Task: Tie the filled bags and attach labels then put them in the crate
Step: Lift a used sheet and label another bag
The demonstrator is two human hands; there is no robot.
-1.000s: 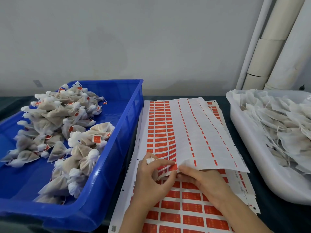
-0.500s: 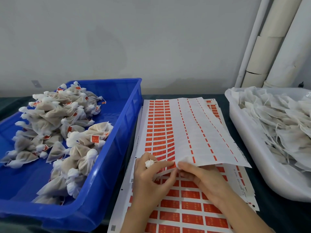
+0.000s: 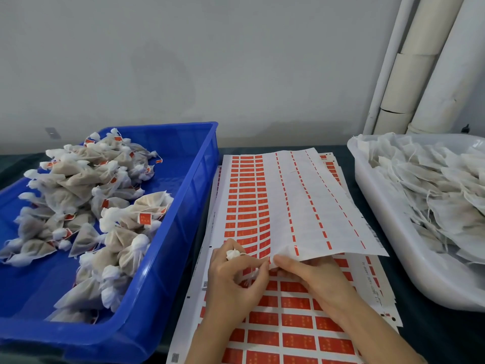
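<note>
Blue crate (image 3: 168, 248): rect. plastic, well left of the pinch; holds heap of tied mesh bags (image 3: 86, 206), brown fill, white knotted tops, red labels on.
Label sheet (image 3: 296, 206): white backing, red labels in rows at left, right cols mostly peeled; near edge lifted at the pinch.
White tub (image 3: 393, 232): well right; untied flat bags (image 3: 430, 190) piled in.
Small white bag top (image 3: 232, 254): in the grip, just left of the pinch.

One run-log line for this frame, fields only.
step: peeling label | left hand: holds tied bag | right hand: pinches at label sheet edge | blue crate: tied labelled bags
</note>
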